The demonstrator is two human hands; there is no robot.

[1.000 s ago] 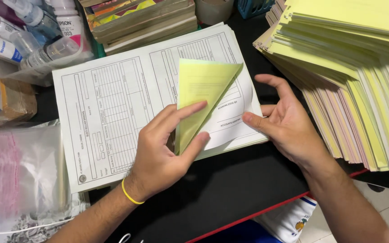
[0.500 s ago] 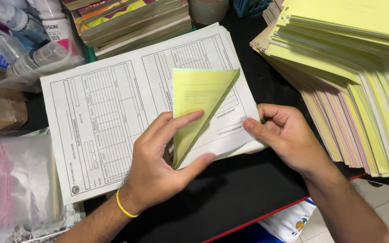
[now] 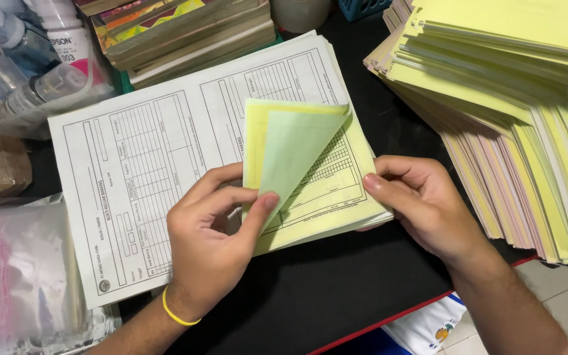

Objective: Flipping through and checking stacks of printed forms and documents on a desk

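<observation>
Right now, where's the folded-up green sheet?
Head view, centre: the green sheet is curled over the yellow sheet on the white form stack, pinched by the left hand, with the right hand at the stack's right edge.

Stack of forms point(image 3: 165, 164) — flat; yellow corner sheets point(image 3: 297, 151) curled up.

A tall stack of yellow and pink sheets point(image 3: 520, 112) sits on the black worktop point(image 3: 336, 289) right of the hands. Small plastic bottles point(image 3: 34, 59) and a pile of books point(image 3: 192, 33) lie beyond them; clear plastic bags point(image 3: 21, 276) lie left.
</observation>
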